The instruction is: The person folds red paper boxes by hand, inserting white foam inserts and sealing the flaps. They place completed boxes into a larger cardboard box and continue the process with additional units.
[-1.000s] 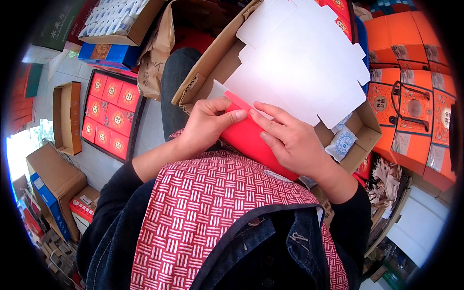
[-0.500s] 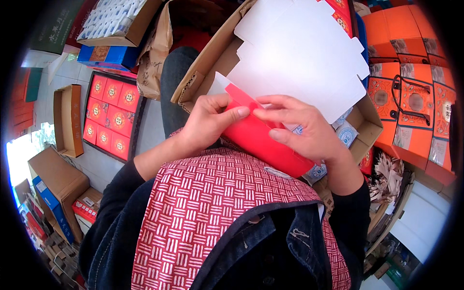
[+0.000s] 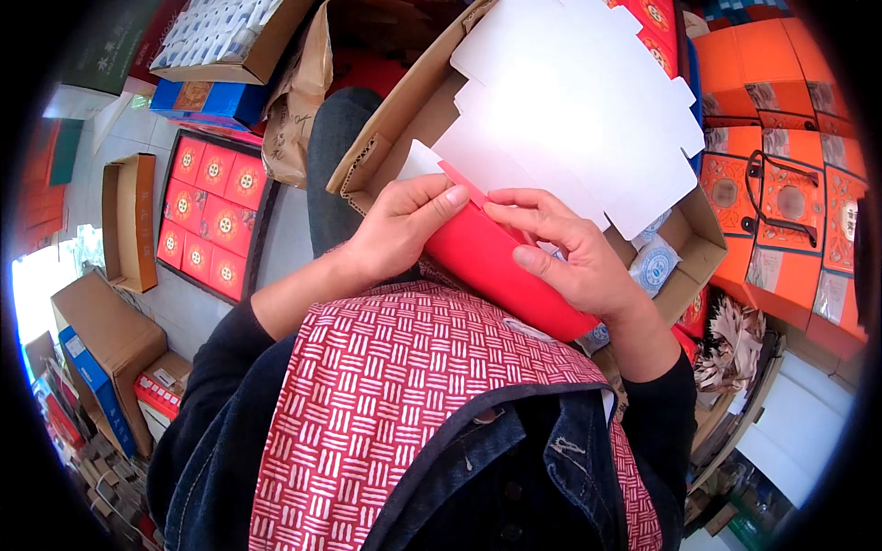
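A red folded card sheet [image 3: 501, 280], white on its inner side, is held over my lap, close to my patterned apron [image 3: 395, 367]. My left hand [image 3: 404, 225] pinches its upper left edge between thumb and fingers. At the right part of the same edge, my right hand [image 3: 574, 248] grips with fingertips on the top and the thumb lower down. White unfolded card blanks [image 3: 570, 101] lie just beyond, in a shallow cardboard box [image 3: 404, 129]. Small round packets with blue print [image 3: 654, 266] sit in that box beside my right hand, partly hidden.
A dark-rimmed tray of red boxes [image 3: 213, 216] stands at the left, with a narrow empty carton [image 3: 130, 220] next to it. Orange gift boxes [image 3: 781, 193] are stacked at the right. A brown paper bag [image 3: 296, 110] and a blue box [image 3: 207, 103] stand at the upper left.
Both hands keep hold of the red card. My right fingers have shifted slightly along the top edge, and the view has moved a little.
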Available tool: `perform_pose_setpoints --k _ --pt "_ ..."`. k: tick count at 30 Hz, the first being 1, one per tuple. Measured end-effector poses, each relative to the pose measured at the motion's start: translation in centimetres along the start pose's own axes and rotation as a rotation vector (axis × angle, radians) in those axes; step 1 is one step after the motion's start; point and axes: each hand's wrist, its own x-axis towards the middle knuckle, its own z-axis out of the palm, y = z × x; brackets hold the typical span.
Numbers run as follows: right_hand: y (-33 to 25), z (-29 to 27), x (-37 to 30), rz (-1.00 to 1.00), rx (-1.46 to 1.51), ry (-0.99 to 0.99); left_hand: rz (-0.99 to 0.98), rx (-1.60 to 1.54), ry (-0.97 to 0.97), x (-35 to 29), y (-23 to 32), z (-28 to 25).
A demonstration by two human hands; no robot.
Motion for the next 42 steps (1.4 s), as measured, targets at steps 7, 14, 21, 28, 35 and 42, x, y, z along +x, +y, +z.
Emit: perform_pose_setpoints --k 7,14,21,28,35,42 --pt "0.5 0.1 -0.2 0.046 0.120 -0.054 0.030 0.101 0.022 -0.3 0.0 0.1" --pt "0.0 0.4 -0.1 0.063 0.050 -0.048 0.004 0.113 0.021 -0.4 0.0 -0.1" --pt "-1.7 -5.3 -3.2 -0.086 0.039 -0.211 0.171 0.162 -0.028 0.9 2.3 -1.0" --pt "-3.0 -2.1 -6.7 0.106 -0.343 0.162 0.128 0.400 0.034 5.6 8.6 0.5" --pt "-0.5 -1.5 -6.9 -0.126 -0.307 0.669 1.014 0.659 0.039 5.6 12.5 3.5" --pt "0.1 -2.2 -5.6 -0.274 -0.210 0.991 0.348 0.294 -0.814 0.4 5.3 7.0"
